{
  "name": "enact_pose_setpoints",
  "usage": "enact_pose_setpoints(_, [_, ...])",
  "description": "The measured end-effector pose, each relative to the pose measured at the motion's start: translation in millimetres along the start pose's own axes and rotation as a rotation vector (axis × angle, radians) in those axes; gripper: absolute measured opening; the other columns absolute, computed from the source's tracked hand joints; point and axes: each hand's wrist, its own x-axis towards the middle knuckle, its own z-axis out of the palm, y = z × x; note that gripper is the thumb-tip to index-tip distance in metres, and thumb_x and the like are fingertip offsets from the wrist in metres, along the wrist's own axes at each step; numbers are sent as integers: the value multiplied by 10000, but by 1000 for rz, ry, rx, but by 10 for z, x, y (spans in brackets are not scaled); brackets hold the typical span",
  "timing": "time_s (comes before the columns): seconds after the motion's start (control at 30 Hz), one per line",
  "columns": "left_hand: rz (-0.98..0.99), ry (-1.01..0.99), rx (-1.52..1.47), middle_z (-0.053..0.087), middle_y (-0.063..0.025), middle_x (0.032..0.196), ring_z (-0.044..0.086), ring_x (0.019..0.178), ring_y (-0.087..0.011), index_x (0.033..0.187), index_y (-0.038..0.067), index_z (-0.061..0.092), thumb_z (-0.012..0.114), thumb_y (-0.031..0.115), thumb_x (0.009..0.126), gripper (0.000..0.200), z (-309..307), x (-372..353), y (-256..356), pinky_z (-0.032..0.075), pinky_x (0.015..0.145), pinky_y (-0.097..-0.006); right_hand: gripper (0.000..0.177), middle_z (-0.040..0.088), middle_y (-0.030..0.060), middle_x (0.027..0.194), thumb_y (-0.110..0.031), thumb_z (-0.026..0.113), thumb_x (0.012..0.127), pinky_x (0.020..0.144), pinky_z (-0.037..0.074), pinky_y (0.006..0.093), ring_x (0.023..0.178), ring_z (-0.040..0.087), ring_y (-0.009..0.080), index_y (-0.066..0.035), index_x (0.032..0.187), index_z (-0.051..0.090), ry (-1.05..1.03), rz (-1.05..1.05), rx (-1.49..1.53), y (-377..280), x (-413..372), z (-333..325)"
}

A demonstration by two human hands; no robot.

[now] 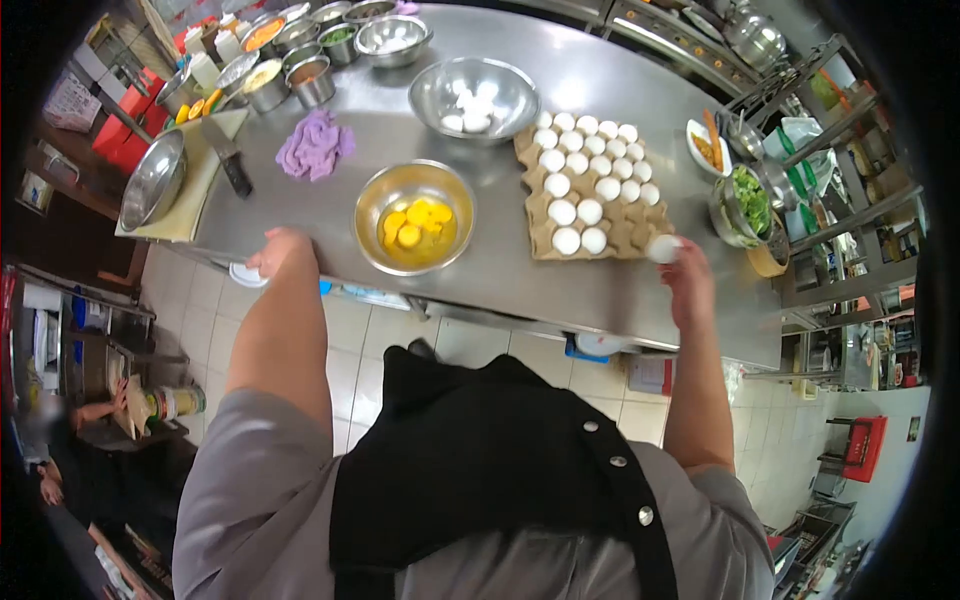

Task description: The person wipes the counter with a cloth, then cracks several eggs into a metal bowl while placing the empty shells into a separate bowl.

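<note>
At far left, a steel bowl [153, 182] sits on a pale cutting board [198, 208]; the black-handled knife [237, 176] lies with its handle over the counter [490, 215]. A crumpled purple cloth [314, 146] is noted to the right of the knife.

The left hand [284, 254] is at the counter's front edge, below the cloth and near the mixing bowl [361, 225]; its exact grip cannot be told. That bowl contains several yellow yolks [412, 232] in clear liquid. Behind it and to its right, a larger bowl [426, 98] holds white pieces, whole eggs or shells, not determinable.

Next is the cardboard egg tray [628, 226], with white eggs in many cups and bare cups toward its near right corner. Just beside that corner, the right hand [690, 280] holds one white egg [663, 249] in a narrow fingertip grip, the egg at the fingers' tray side.

Farther right, a bowl of leafy greens [750, 200] stands near the counter's edge.
</note>
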Motion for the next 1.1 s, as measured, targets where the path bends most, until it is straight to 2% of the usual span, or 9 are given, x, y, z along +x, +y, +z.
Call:
enact_pose_setpoints(0.03, [-17,-2,-10,598,-261,1351,683,1132,-428,1596,-12,239,587,429,969,841,-30,-24,-20,543,956,-546,406,699,84,1090,-279,631,998,711,517,333,868,669,204,-74,1347,589,-32,101,315,-11,-99,-153])
enact_pose_setpoints(0.13, [-30,11,-56,607,-250,1345,665,1163,-432,1593,6,272,600,431,963,828,-49,-63,52,525,983,-550,456,680,75,1075,-307,602,1018,658,481,302,817,646,185,-91,1413,528,3,214,491,-106,-482,-301])
enact_pose_setpoints(0.2, [4,60,-46,610,-242,1351,646,1196,-436,1601,20,268,615,438,959,842,70,47,-40,509,1017,-549,437,677,76,1053,-307,600,1023,619,459,295,782,633,179,-93,1399,540,65,282,306,91,-582,-539])
enact_pose_setpoints(0.3, [541,255,159,619,-248,1368,621,1244,-413,1560,32,406,630,464,968,767,8,-90,-311,485,1062,-515,427,669,74,1016,-302,590,1029,566,427,287,735,613,167,-92,1398,538,144,360,187,217,-802,-704])
enact_pose_setpoints(0.4, [1017,-144,-217,663,-275,1305,639,1218,-391,1415,18,588,613,475,1000,618,-268,-279,-397,483,1075,-479,422,665,71,991,-297,573,1037,534,405,275,708,601,155,-87,1400,528,182,388,180,252,-922,-825])
enact_pose_setpoints(0.47, [996,-696,-274,736,-266,1084,730,996,-357,1267,-17,679,560,453,1039,536,-211,-409,-433,572,922,-445,413,665,71,981,-284,574,1034,522,395,267,697,596,148,-84,1393,525,195,392,181,286,-957,-883])
enact_pose_setpoints(0.57, [848,-980,-114,737,-209,877,743,724,-303,1224,-52,668,512,405,1063,509,-478,-815,-416,606,708,-417,398,669,72,976,-240,605,1016,512,389,260,688,594,141,-80,1372,531,195,355,185,305,-956,-896])
enact_pose_setpoints(0.67, [906,-962,-165,709,-173,779,698,576,-252,1179,-58,674,484,363,1072,474,-506,-1018,-460,569,565,-384,403,676,74,979,-178,650,986,512,401,252,690,603,135,-75,1359,538,167,323,148,266,-997,-895])
enact_pose_setpoints(1.1, [850,-1109,-198,724,-173,816,717,656,-235,1135,-61,665,512,370,1078,461,-561,-1604,-636,584,618,-366,439,693,48,1024,-150,700,950,539,428,234,723,619,115,-90,1363,562,127,340,13,233,-1164,-979])
